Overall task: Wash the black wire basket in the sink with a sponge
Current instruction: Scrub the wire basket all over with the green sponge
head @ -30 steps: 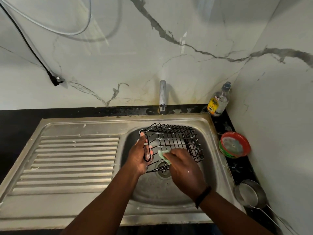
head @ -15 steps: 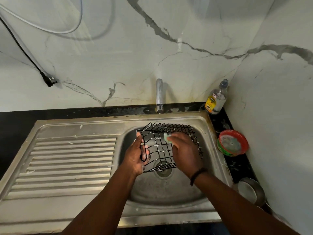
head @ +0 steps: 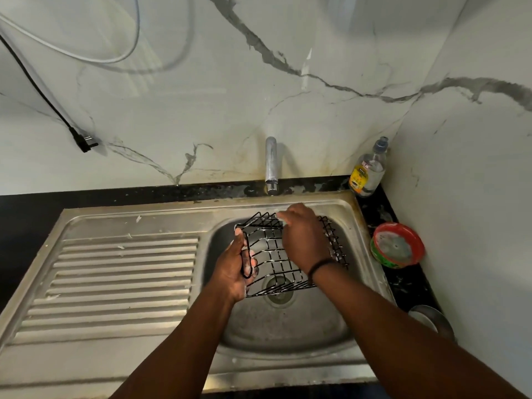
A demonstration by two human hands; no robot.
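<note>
You are holding the black wire basket (head: 276, 254) tilted over the sink (head: 288, 326) bowl, above the drain. Your left hand (head: 233, 269) is gripping its left end loop. Your right hand (head: 305, 234) is pressing a barely visible sponge (head: 283, 221) against its far rim, fingers curled.

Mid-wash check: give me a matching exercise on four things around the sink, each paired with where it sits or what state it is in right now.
Things:
1. black wire basket
2. sponge
3. clear bottle
4. red-rimmed tub

Places or states:
A. standing in the back right corner by the wall
B. on the dark counter just right of the sink
C. held over the basin, its handle gripped by the left hand
D. mostly hidden under the right hand at the basket's far edge

Pairs: 1-C, 2-D, 3-A, 4-B
</note>
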